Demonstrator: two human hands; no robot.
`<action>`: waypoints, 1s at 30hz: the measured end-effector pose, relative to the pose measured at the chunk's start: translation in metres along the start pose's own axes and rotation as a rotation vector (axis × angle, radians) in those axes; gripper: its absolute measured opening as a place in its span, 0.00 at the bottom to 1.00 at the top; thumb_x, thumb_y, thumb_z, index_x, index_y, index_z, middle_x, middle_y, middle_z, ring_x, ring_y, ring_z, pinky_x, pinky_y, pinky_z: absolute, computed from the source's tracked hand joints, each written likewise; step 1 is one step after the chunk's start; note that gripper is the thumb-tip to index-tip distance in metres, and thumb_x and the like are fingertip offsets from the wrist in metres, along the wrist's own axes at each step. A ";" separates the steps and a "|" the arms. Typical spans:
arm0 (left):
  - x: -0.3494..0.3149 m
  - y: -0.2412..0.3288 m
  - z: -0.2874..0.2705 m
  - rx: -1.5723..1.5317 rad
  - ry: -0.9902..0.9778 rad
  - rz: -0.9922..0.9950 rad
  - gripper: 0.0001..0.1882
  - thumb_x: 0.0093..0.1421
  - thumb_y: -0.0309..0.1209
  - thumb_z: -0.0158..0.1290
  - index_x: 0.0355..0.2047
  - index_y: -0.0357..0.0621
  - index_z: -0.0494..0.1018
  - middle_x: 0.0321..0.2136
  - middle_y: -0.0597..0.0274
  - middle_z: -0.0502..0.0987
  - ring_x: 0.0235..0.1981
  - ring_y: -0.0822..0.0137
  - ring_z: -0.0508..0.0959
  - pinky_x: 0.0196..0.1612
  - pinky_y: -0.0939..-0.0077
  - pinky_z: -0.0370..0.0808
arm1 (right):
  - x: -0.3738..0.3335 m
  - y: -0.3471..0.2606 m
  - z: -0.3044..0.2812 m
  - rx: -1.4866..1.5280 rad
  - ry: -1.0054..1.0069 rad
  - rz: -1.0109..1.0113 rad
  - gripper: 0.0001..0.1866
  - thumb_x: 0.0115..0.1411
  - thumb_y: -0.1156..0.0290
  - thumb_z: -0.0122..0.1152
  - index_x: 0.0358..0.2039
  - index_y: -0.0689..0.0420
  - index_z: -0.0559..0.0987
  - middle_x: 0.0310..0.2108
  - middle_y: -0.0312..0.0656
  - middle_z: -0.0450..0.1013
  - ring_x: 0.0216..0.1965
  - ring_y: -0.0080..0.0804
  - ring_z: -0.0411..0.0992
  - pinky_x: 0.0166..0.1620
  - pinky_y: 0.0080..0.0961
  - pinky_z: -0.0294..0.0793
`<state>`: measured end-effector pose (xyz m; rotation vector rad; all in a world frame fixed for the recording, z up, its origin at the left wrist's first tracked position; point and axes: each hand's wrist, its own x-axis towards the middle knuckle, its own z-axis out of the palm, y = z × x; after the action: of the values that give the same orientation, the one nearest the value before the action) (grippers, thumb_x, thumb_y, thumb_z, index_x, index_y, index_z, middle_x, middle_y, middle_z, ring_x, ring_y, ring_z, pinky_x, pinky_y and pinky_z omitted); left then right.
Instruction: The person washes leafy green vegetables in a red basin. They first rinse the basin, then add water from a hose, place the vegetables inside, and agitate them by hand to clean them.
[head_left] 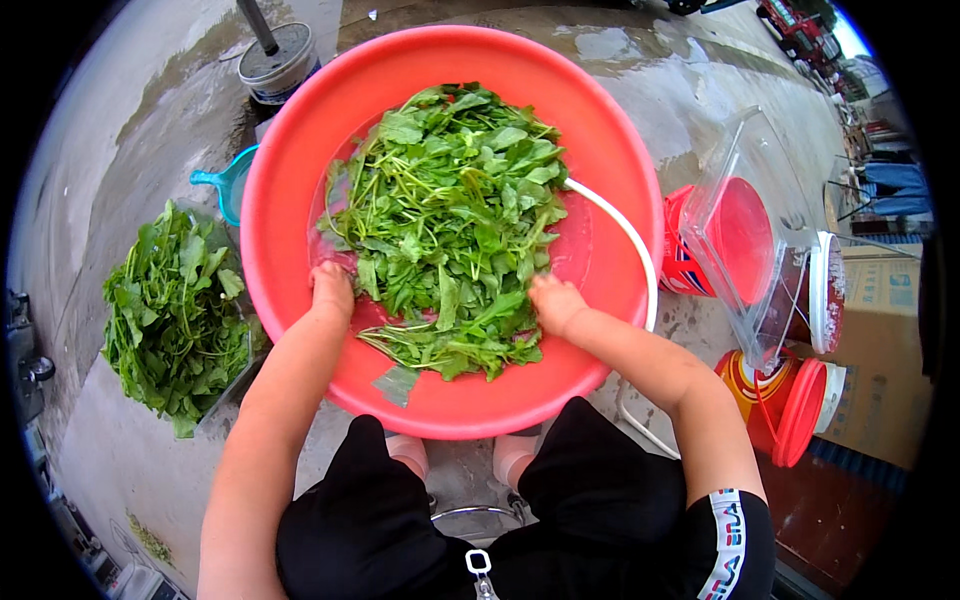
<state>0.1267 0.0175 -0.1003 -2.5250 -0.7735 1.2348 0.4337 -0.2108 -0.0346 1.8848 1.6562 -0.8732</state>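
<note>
A big heap of leafy greens [460, 220] floats in water inside a round red basin [275, 250] in front of me. At the heap's lower left side, my left hand [332, 288] reaches down at the water beside the leaves, its fingers mostly hidden. My right hand [556, 303] is at the heap's right edge, touching the leaves with bent fingers whose tips are out of sight. Whether either hand grips any stems I cannot tell. A white hose [645, 270] runs over the basin's right rim, its end by the greens.
More leafy greens [175, 320] fill a container left of the basin. Behind it are a blue dipper [232, 185] and a bucket [280, 65] with a pole. To the right stand a clear plastic bin [745, 200], red buckets [740, 240] and a cardboard box [880, 340].
</note>
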 end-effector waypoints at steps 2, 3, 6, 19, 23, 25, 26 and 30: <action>0.001 0.002 -0.005 -0.057 0.009 -0.060 0.18 0.60 0.37 0.45 0.46 0.44 0.76 0.46 0.56 0.74 0.46 0.55 0.73 0.41 0.60 0.74 | -0.004 0.008 0.015 0.044 0.149 0.192 0.29 0.52 0.68 0.58 0.55 0.62 0.67 0.58 0.49 0.59 0.60 0.51 0.58 0.56 0.46 0.66; -0.001 0.007 0.000 -0.061 0.002 0.032 0.17 0.59 0.37 0.46 0.44 0.45 0.77 0.46 0.56 0.74 0.46 0.55 0.73 0.41 0.60 0.74 | -0.001 0.001 0.012 0.051 0.081 0.290 0.30 0.52 0.67 0.59 0.56 0.63 0.66 0.60 0.50 0.57 0.60 0.54 0.57 0.56 0.45 0.66; -0.012 0.026 -0.009 -0.036 -0.027 0.358 0.14 0.57 0.37 0.48 0.38 0.48 0.80 0.43 0.56 0.78 0.46 0.55 0.76 0.41 0.65 0.75 | 0.004 -0.014 0.029 0.007 -0.132 -0.042 0.32 0.48 0.57 0.65 0.49 0.65 0.71 0.55 0.58 0.61 0.49 0.58 0.68 0.53 0.37 0.70; -0.023 0.005 -0.043 -0.270 -0.118 -0.031 0.20 0.55 0.40 0.53 0.47 0.47 0.75 0.49 0.57 0.74 0.51 0.59 0.72 0.52 0.61 0.67 | 0.035 0.064 -0.003 0.167 0.184 0.465 0.22 0.56 0.72 0.51 0.52 0.63 0.67 0.62 0.56 0.54 0.52 0.47 0.69 0.50 0.41 0.73; -0.034 -0.001 -0.047 -0.283 -0.059 -0.187 0.23 0.53 0.42 0.56 0.47 0.45 0.74 0.48 0.58 0.75 0.51 0.60 0.73 0.52 0.60 0.68 | 0.047 0.078 -0.002 0.163 0.108 0.480 0.26 0.58 0.73 0.48 0.58 0.62 0.62 0.68 0.57 0.39 0.56 0.47 0.66 0.53 0.39 0.71; -0.039 -0.014 -0.048 -0.392 -0.061 -0.226 0.24 0.52 0.44 0.58 0.46 0.45 0.75 0.46 0.58 0.75 0.50 0.60 0.74 0.51 0.61 0.69 | 0.048 0.077 -0.012 0.163 0.044 0.472 0.27 0.58 0.74 0.47 0.59 0.63 0.61 0.68 0.58 0.36 0.57 0.47 0.66 0.54 0.39 0.70; -0.041 -0.018 -0.045 -0.447 -0.037 -0.234 0.24 0.51 0.46 0.59 0.44 0.44 0.75 0.44 0.56 0.77 0.48 0.58 0.75 0.50 0.60 0.71 | 0.049 0.075 -0.016 0.168 0.012 0.473 0.27 0.58 0.75 0.47 0.59 0.64 0.60 0.68 0.60 0.35 0.58 0.48 0.65 0.54 0.39 0.70; -0.057 -0.027 -0.064 -0.533 0.001 -0.225 0.21 0.54 0.44 0.56 0.43 0.44 0.75 0.45 0.58 0.76 0.49 0.60 0.74 0.51 0.60 0.70 | 0.060 0.078 -0.002 0.070 -0.013 0.509 0.29 0.59 0.72 0.48 0.62 0.62 0.58 0.68 0.59 0.33 0.56 0.46 0.68 0.53 0.39 0.71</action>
<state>0.1386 0.0104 -0.0118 -2.7179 -1.5101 1.0580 0.5151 -0.1805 -0.0808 2.1976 1.0637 -0.7285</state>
